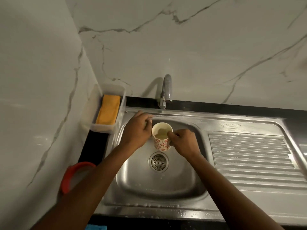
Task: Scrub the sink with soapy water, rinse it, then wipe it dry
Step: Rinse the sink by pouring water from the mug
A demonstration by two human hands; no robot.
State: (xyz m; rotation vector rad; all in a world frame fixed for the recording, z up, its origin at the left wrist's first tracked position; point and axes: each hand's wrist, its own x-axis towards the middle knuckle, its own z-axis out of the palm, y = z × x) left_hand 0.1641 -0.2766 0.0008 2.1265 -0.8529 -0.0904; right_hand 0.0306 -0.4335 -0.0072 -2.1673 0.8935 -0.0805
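A steel sink (132, 176) fills the middle, wet and speckled with drops, its round drain (158, 161) at the centre. Over the far part of the basin I hold a white cup (162, 137) with red flower prints, with pale liquid inside. My right hand (182, 143) grips the cup at its right side. My left hand (137, 130) is curled beside the cup's left rim and seems to pinch something small and thin; I cannot tell what. The chrome tap (166, 90) stands behind, with no water running.
A clear plastic tray (119, 92) holding a folded yellow cloth (108, 110) sits at the sink's back left corner. A ribbed steel drainboard (249, 151) lies to the right. A red-rimmed container (74, 173) stands at left. Something blue (96, 227) shows at the bottom edge. Marble walls rise behind and left.
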